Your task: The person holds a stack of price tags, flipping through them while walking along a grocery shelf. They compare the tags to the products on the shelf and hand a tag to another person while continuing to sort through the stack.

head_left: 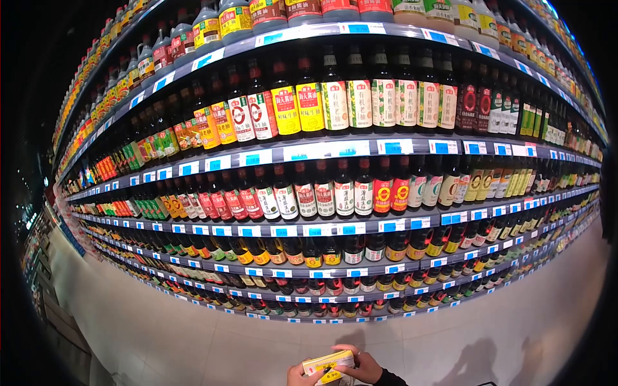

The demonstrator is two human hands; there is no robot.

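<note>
At the bottom of the view, both of my hands hold a small stack of price tags, yellow and white, with "8.90" printed on the top one. My left hand grips the stack's left side. Around its right side are the fingers of my right hand, the thumb lying across the top tag. A dark sleeve covers my right wrist. Both hands are low over the floor, apart from the shelves.
A long shelf unit with several levels curves across the view. Dark sauce bottles stand in rows; larger jugs fill the top. Blue-and-white price labels line the shelf edges. Pale floor carries shadows; another aisle lies at left.
</note>
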